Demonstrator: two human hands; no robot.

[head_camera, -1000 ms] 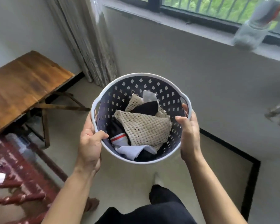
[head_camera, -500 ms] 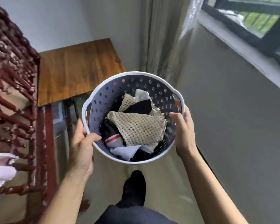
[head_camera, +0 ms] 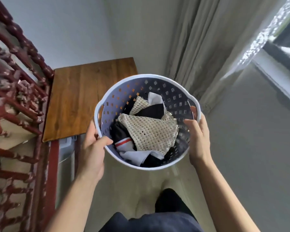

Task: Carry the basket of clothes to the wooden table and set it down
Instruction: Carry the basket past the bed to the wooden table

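Observation:
I hold a round lilac plastic basket (head_camera: 157,81) with square holes in the air in front of me. It holds clothes (head_camera: 149,131): a cream mesh piece over black and white garments. My left hand (head_camera: 93,151) grips the rim at the near left, thumb inside. On the right rim, by the handle, my right hand (head_camera: 198,136) grips with the thumb inside too. The wooden table (head_camera: 77,101) stands ahead to the left, against the wall; the basket's far left edge overlaps its right corner in view.
A dark red carved wooden frame (head_camera: 18,104) runs along the left side. A grey curtain (head_camera: 199,47) hangs ahead to the right, next to a window (head_camera: 285,52). Pale floor (head_camera: 141,190) lies under me, with my dark-trousered leg (head_camera: 171,203) stepping forward.
My view has swung left and I have walked closer: the wooden table has come from the far left to just ahead. Both hands keep the same grip on the basket.

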